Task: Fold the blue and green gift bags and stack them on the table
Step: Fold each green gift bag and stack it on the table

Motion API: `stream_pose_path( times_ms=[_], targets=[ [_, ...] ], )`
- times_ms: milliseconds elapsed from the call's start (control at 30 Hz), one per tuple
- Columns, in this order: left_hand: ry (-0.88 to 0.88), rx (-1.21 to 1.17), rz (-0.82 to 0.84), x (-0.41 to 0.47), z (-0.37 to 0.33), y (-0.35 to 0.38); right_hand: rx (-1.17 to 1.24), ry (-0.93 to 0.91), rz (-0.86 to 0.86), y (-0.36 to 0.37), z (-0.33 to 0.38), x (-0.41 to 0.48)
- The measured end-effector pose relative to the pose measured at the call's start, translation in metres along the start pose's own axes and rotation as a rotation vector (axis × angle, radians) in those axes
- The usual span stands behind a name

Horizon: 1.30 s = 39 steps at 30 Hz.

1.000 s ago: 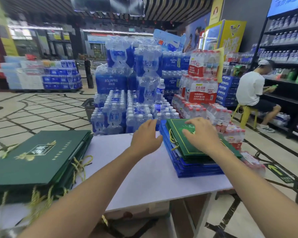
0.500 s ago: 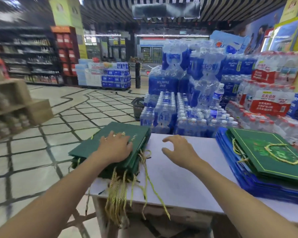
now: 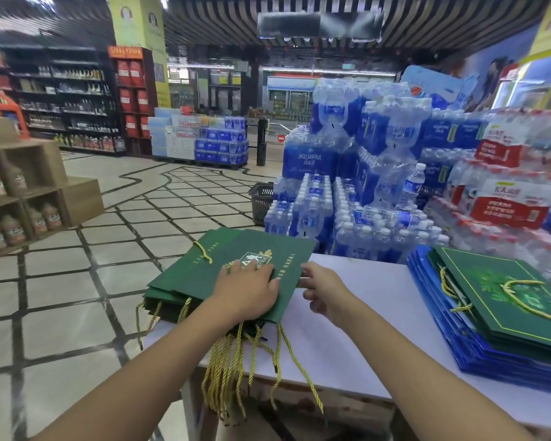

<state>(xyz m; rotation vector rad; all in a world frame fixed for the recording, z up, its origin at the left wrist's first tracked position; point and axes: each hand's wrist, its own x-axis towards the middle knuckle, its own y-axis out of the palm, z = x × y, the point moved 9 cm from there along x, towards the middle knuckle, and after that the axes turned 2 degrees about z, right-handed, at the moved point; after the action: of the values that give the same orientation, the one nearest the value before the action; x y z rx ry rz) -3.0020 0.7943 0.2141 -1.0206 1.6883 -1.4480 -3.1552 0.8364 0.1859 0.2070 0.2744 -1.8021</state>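
Note:
A pile of flat dark green gift bags lies on the left end of the white table, its gold cord handles hanging over the near edge. My left hand rests flat on the top bag, fingers spread. My right hand is at the pile's right edge, fingertips touching the top bag's side. At the table's right end sits a stack of folded blue gift bags with folded green bags on top.
Shrink-wrapped packs of bottled water are piled right behind the table. A black shopping basket stands on the tiled floor beyond. Wooden crates with bottles are at the left, store shelves further back.
The view swung left from the folded stack to the green pile. My left hand settled flat on the top bag and my right hand came over to its right edge.

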Motion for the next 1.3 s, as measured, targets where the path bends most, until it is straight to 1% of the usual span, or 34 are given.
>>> stream_pose_path(
  times_ms=[67, 200, 300, 367, 500, 567, 600, 733, 800, 933, 1033, 1100, 1133, 1233, 1300],
  targets=[
    [0.044, -0.028, -0.018, 0.002, -0.017, -0.002, -0.075, -0.046, -0.012, -0.016, 0.007, -0.004],
    [0.243, -0.121, -0.124, 0.001, -0.060, -0.016, -0.136, -0.071, -0.071, -0.071, 0.019, -0.010],
    [0.358, -0.066, -0.134, -0.001, -0.088, -0.013, -0.251, -0.060, -0.151, -0.127, 0.023, -0.016],
    [0.394, -0.017, -0.074, 0.002, -0.101, 0.001, -0.378, -0.027, -0.207, -0.163, 0.019, -0.021],
    [0.440, 0.023, 0.157, 0.003, -0.125, 0.053, -0.762, 0.070, -0.304, -0.200, 0.000, -0.035],
    [0.472, 0.061, 0.210, 0.000, -0.137, 0.079, -0.897, 0.090, -0.328, -0.198, -0.014, -0.040],
    [0.476, 0.082, 0.214, 0.000, -0.139, 0.089, -0.959, 0.071, -0.318, -0.192, -0.021, -0.040],
    [0.480, 0.141, 0.180, 0.000, -0.149, 0.102, -1.267, 0.004, -0.139, -0.151, -0.054, -0.040],
    [0.495, 0.151, 0.168, 0.000, -0.153, 0.103, -1.359, 0.001, -0.113, -0.141, -0.061, -0.043],
    [0.542, 0.160, 0.155, -0.003, -0.161, 0.105, -1.397, 0.057, -0.144, -0.148, -0.056, -0.036],
    [0.603, 0.084, 0.166, -0.012, -0.172, 0.097, -1.438, 0.092, -0.171, -0.157, -0.053, -0.022],
    [0.592, -0.014, 0.152, -0.009, -0.170, 0.084, -1.485, 0.099, -0.200, -0.154, -0.052, -0.016],
    [0.575, -0.037, 0.119, -0.004, -0.165, 0.074, -1.513, 0.100, -0.219, -0.151, -0.052, -0.014],
    [0.525, 0.039, 0.010, 0.018, -0.142, 0.054, -1.601, 0.062, -0.217, -0.140, -0.055, -0.008],
    [0.489, 0.093, -0.012, 0.035, -0.124, 0.050, -1.590, 0.025, -0.135, -0.139, -0.056, -0.003]
  ],
)
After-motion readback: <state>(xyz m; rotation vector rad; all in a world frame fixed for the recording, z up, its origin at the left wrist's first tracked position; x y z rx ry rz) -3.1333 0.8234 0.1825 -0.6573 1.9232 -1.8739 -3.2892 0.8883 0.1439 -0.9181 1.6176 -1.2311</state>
